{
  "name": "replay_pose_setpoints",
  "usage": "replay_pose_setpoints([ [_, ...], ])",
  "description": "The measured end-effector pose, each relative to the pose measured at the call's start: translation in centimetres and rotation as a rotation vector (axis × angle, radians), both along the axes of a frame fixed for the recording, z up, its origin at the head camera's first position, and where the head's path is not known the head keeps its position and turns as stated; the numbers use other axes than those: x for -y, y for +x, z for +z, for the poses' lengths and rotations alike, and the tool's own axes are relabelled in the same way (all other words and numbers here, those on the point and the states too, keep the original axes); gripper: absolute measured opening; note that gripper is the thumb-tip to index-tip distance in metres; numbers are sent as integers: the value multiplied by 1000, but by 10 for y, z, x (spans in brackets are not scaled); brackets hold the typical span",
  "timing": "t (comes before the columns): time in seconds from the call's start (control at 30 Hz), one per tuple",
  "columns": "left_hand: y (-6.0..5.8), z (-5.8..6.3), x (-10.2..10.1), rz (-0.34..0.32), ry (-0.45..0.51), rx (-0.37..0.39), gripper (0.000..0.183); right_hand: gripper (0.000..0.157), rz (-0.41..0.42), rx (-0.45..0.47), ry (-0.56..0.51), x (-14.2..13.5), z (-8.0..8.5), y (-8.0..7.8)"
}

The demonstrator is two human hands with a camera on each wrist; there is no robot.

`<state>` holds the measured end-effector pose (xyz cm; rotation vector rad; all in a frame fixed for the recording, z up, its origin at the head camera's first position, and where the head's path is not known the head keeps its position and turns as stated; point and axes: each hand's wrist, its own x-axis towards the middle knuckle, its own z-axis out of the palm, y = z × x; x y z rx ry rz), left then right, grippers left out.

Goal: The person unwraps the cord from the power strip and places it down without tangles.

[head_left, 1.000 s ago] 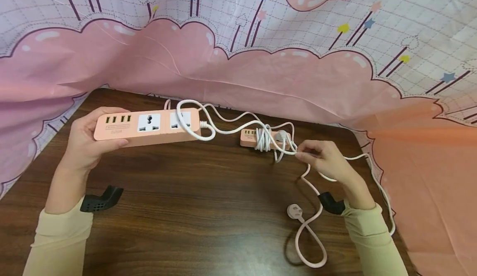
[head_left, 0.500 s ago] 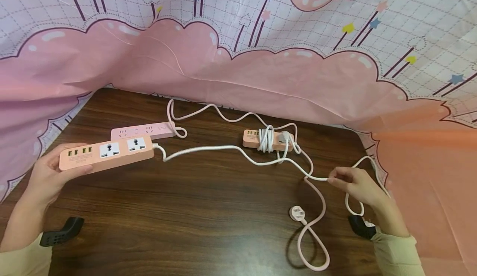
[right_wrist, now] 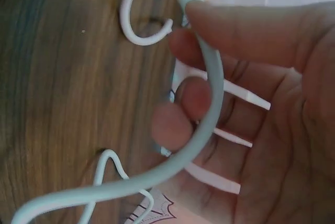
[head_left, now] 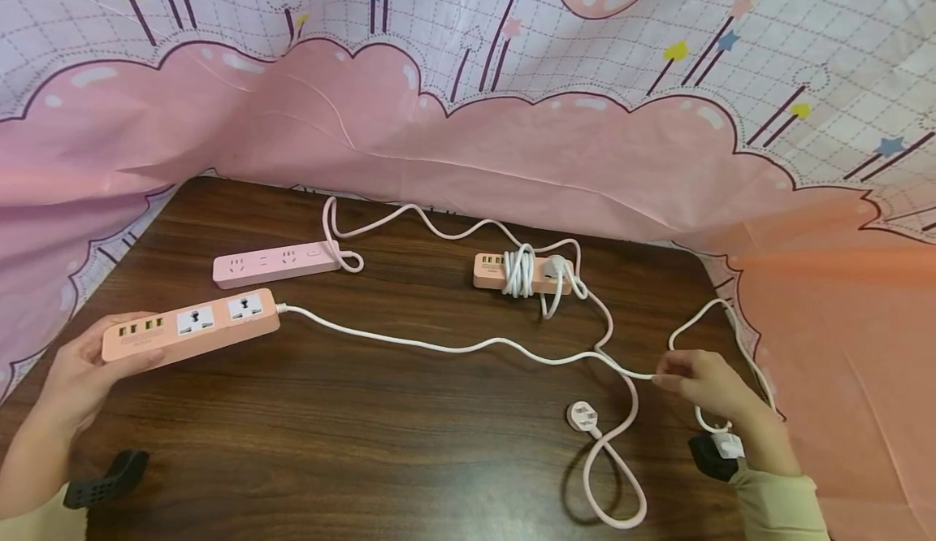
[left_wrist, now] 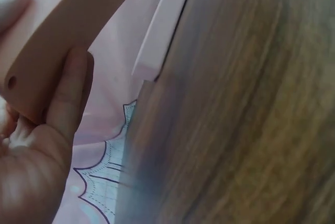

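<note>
My left hand [head_left: 76, 374] grips the left end of a peach power strip [head_left: 219, 326], which has USB ports and two white sockets. In the left wrist view the fingers wrap around the strip's plain end. A white cord [head_left: 439, 349] runs from its right end across the table to my right hand [head_left: 705, 383]. There the thumb and forefinger pinch the cord, as the right wrist view shows, and it curves on past the palm. Beyond the right hand the cord loops near the table's right edge, and its white plug [head_left: 727, 445] lies by the wrist, partly hidden.
A pink power strip [head_left: 274, 265] lies at the back left, its pink cord [head_left: 486, 222] running along the back to a plug [head_left: 582, 417] at front right. Another peach strip [head_left: 490, 283], wrapped in its white cord, lies back centre. Patterned cloth [head_left: 468, 135] borders the dark wooden table [head_left: 329, 443].
My left hand has carried the peach strip left and down, uncovering the pink strip. My right hand has moved right and toward me, and the looped white cord is now stretched out.
</note>
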<state>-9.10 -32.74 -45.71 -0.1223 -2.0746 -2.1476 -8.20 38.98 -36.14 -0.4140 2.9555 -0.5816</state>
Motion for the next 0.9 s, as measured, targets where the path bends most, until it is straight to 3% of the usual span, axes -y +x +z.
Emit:
replay_pose_setpoints([
  [0.1,2,2,-3,-16,-28,43,51,12,-2,30,5,3,-4,-1],
  [0.23,3,-6,1,-8,-100,100,50,11,2,73,-46,7,-9,-1],
  [0.43,2,-16,10,3,-225,139,48,15,31,69,-96,12,-18,2],
  [0.57,3,-17,17,28,-488,222,48,17,76,54,-113,15,-25,5],
  [0.7,3,-14,19,27,-798,296,63,20,106,41,-93,18,-28,6],
  [0.9,1,-4,15,-12,-980,244,71,20,112,52,-63,21,-31,9],
])
